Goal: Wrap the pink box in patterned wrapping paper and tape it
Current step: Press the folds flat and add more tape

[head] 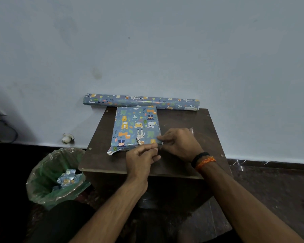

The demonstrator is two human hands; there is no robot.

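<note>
Wrapped box [136, 128] flat on brown surface [191, 120], paper roll [140, 101] behind it by the wall, left hand [142, 159] and right hand [180, 143] close together, pinching clear tape [191, 131] at box's near right corner, bin [57, 176] left.

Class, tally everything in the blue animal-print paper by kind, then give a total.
Wrapped box on the table: 1
Paper roll by the wall: 1
Paper scrap in the bin: 1
Total: 3

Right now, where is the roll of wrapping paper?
In the head view, the roll of wrapping paper lies along the far edge of the brown table, against the wall, just behind the wrapped box.
</note>
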